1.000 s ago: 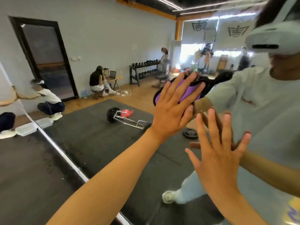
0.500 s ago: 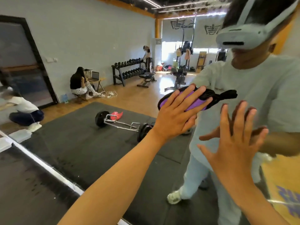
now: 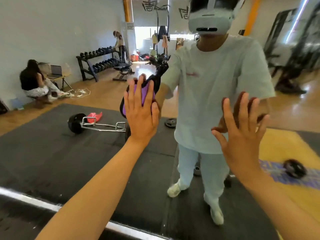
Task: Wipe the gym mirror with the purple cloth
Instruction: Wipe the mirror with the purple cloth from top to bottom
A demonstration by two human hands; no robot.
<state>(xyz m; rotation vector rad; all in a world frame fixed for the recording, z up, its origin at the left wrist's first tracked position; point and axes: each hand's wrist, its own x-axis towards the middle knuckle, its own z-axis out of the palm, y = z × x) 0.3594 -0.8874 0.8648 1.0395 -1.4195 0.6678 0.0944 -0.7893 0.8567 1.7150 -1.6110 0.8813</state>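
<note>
The gym mirror (image 3: 52, 153) fills almost the whole view and reflects the room and me. My left hand (image 3: 141, 113) lies flat with fingers spread, pressing the purple cloth (image 3: 144, 94) with its black edging against the glass at centre. A black tail of the cloth sticks up past my fingertips. My right hand (image 3: 242, 135) is flat and spread on the mirror to the right, at about waist height of my reflection, with nothing in it.
The mirror's bottom edge (image 3: 121, 229) runs as a pale strip along the floor. Reflected are a barbell (image 3: 97, 123) on black mats, a dumbbell rack (image 3: 102, 63), a weight plate (image 3: 170, 122), a seated person (image 3: 34, 80) and a standing person (image 3: 119, 44).
The view has swung to the right, bringing my reflection to the centre. My left hand with the cloth has turned from slanted to upright on the glass. The right hand stays flat on the mirror.
</note>
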